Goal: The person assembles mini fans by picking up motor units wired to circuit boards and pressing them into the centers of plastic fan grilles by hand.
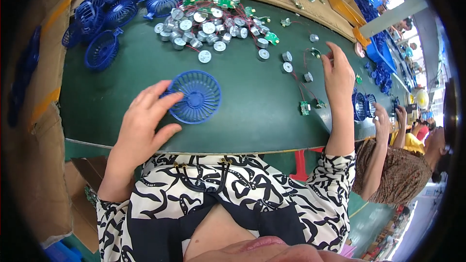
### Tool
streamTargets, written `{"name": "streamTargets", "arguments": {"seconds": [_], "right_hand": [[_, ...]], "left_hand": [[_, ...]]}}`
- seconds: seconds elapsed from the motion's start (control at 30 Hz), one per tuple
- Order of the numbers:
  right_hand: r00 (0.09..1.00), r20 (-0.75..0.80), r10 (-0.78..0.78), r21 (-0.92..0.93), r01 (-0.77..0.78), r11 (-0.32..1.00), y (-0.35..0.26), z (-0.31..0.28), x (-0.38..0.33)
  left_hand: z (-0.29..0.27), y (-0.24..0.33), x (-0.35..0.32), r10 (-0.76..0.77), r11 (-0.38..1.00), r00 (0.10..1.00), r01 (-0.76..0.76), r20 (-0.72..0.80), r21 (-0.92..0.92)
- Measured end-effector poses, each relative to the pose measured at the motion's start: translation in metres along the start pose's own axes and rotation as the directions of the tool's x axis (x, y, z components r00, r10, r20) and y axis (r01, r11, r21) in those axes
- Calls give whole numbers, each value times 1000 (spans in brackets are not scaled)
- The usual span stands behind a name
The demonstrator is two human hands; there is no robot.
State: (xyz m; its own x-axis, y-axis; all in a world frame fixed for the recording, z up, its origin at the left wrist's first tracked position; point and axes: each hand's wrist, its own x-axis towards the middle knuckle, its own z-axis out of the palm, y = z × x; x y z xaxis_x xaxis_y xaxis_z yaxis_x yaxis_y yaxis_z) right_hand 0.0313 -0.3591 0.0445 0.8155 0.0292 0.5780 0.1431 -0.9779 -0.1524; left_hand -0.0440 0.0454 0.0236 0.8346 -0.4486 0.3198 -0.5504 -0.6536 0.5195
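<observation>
Below the motor pile (208, 28), on the green table (264, 111), there's one blue guard (195, 98) with my left hand (145, 115) at its left edge. Fingers are laid over the rim and ribs, thumb out on its own, so not really clamped. Some fingertips are tucked out of sight. Right of the pile, my right hand (339, 73) is up, well apart from the left, finger and thumb curved with a gap. Can't tell if it's touching the little board (315, 53) beside it. Pile's a mess tbh, parts overlapping, good luck counting. More guards (121, 12) left of it hide each other too. Far right of the pile, a coworker (395, 172) looks pretty warped.
</observation>
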Motion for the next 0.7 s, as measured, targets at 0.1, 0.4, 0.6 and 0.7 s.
{"name": "streamTargets", "arguments": {"seconds": [0.1,0.4,0.6,0.7], "right_hand": [[986,153,63,-32,-59,998,-5,-3,-15],[901,416,123,87,-174,981,-11,2,-21],[973,227,-39,-264,100,959,-1,3,-24],[959,275,-66,-253,138,958,-6,-3,-29]], "left_hand": [[10,-4,-3,1,997,1000,-2,4,78],[17,-7,-1,113,992,993,-114,-19,-49],[17,-9,-1,145,987,989,-147,-41,-61],[16,-11,-1,169,982,985,-171,-36,-74]]}}
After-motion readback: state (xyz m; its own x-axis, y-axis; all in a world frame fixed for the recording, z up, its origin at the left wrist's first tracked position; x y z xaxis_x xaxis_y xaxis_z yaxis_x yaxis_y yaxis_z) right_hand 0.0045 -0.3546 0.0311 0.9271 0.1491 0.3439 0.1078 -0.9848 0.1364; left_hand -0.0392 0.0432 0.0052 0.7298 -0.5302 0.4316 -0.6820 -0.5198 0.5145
